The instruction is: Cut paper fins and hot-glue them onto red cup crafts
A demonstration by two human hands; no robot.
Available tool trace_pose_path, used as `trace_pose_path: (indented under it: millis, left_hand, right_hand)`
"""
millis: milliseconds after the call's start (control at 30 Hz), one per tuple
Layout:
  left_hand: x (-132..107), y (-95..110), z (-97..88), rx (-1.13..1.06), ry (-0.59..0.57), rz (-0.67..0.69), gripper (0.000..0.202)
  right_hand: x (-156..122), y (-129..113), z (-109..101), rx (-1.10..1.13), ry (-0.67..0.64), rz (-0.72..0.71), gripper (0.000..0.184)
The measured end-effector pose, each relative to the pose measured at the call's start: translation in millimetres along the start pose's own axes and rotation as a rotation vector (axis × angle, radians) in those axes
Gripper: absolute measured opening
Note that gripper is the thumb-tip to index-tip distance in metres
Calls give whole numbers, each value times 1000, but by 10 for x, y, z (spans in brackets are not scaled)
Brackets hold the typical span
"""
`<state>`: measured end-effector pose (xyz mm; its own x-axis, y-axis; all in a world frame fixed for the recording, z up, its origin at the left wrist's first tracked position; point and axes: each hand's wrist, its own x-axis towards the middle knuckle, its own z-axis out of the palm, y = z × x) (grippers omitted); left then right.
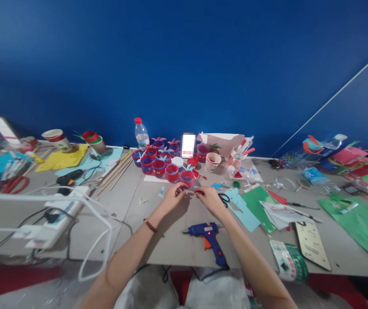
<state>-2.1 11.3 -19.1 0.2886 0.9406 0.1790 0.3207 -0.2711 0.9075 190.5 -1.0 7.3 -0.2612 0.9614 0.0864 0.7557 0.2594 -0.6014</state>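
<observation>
My left hand [173, 198] is closed in a pinch, with a beaded bracelet on its wrist. Its fingertips are just in front of a red and blue cup-like ring [187, 179], and I cannot tell whether they touch it. Facing it, my right hand [208, 198] also pinches. A tiny pale bit seems to lie between the fingertips, too small to name. A blue hot glue gun [207, 231] with an orange trigger and a lit red light rests on the table below my hands. Black-handled scissors [224, 199] lie beside my right hand, partly hidden, near light blue cut paper [240, 208].
Several red and blue decorated rings [159, 168] stand behind my hands, beside a plastic bottle [141, 134]. A phone-like screen [188, 145] and paper cups [213, 161] are farther back. Cables and a white power strip [58, 219] fill the left; green paper [357, 227] lies right.
</observation>
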Motion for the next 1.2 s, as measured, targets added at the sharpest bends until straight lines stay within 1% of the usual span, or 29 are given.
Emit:
trace_pose_path:
  millis: [67, 133, 200, 267, 367, 467, 533, 667, 800, 867, 967, 1067, 1200]
  left_hand:
    - [18, -19, 6, -142, 8, -74, 28]
    - [35, -44, 11, -234, 16, -130, 30]
    - [47, -67, 14, -264, 23, -162, 30]
    - [52, -79, 14, -279, 32, -182, 30]
    - [49, -67, 17, -330, 44, -201, 30]
    - [38, -40, 29, -426, 49, -195, 29]
    - [30, -26, 39, -473, 52, -185, 30]
    - [16, 7, 50, -485, 69, -196, 28]
    - [-3, 93, 46, -452, 30, -231, 27]
    - [-17, 141, 45, -444, 6, -238, 27]
    - [-38, 182, 50, -450, -31, -242, 27]
    - [-47, 183, 59, -463, -52, -246, 27]
    - [-43, 172, 71, -455, -67, -245, 27]
  right_hand:
    - [0, 59, 9, -35, -26, 2, 22]
    - [-2, 106, 25, -67, -43, -4, 22]
    - [-4, 135, 41, -93, -35, -8, 22]
    - [-5, 146, 59, -90, 3, -3, 21]
    - [0, 125, 101, 9, 46, -13, 18]
    - [2, 55, 150, 161, 42, -24, 15]
    - [-10, -16, 154, 207, 36, -37, 14]
    - [-81, -151, 52, 177, 37, -59, 15]
    - [-150, -191, -46, 191, 23, -24, 15]
    - [-158, -185, -39, 232, 9, -25, 15]
    - [-148, -175, 8, 253, 26, -29, 14]
    - [-140, -179, 31, 241, 43, -7, 10]
    - [-150, -193, -1, 207, 51, 28, 7]
